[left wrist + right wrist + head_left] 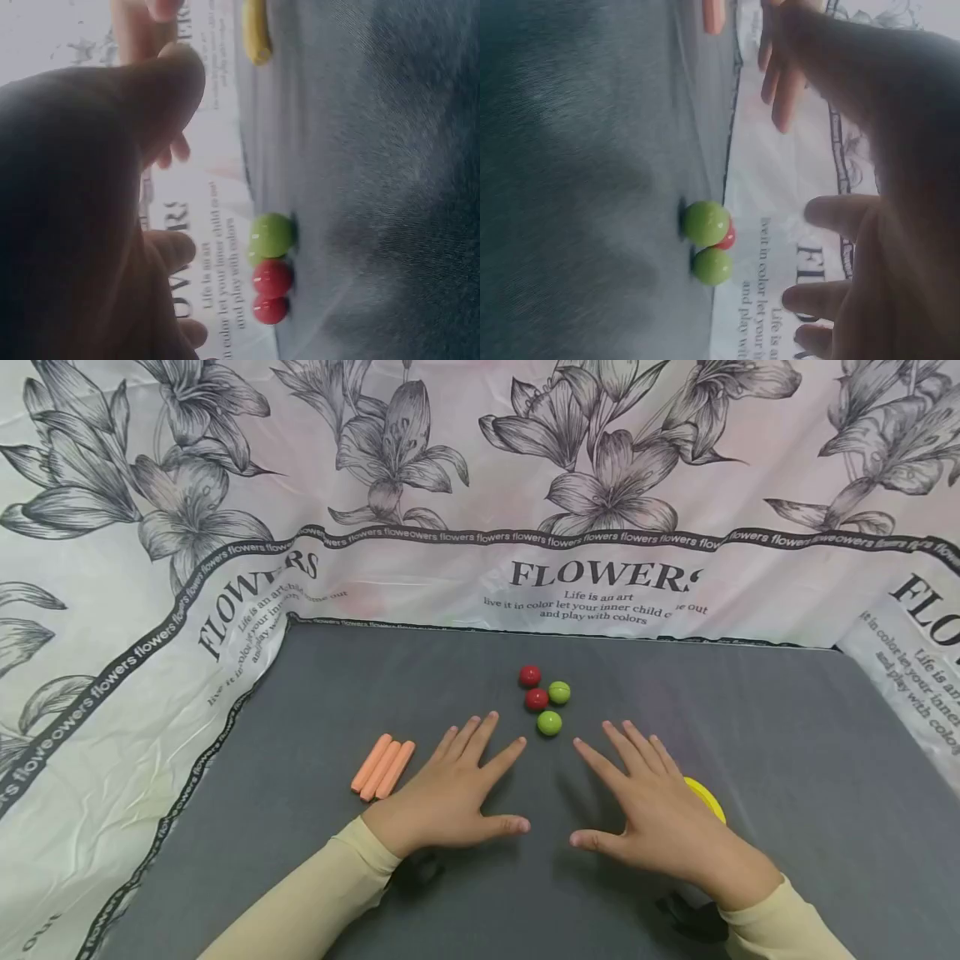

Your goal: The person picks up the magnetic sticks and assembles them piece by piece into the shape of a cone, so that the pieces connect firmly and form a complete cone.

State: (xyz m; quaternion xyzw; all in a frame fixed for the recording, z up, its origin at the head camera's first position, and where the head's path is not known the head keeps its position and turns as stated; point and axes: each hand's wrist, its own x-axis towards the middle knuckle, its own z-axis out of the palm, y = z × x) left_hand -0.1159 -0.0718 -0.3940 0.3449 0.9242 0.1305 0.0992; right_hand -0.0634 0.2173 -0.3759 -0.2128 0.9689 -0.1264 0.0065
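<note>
Both hands hover over the grey table with fingers spread, palms down and holding nothing. My left hand point(450, 793) is just right of three orange sticks point(383, 768) lying side by side. Partly behind my right hand point(660, 814) shows the edge of a yellow curved thing point(706, 798); the rest is hidden. Beyond the fingertips, between the hands, sit two glossy red balls, one farther back point(529, 676) and one nearer point(536, 699). Close beside them are two green balls, one at their right point(559, 692) and one in front point(549, 723).
A white cloth point(420, 581) with grey flower drawings and printed lettering hangs behind the grey tabletop point(420, 668) and along its left side. More of the printed cloth point(911, 672) borders the right edge.
</note>
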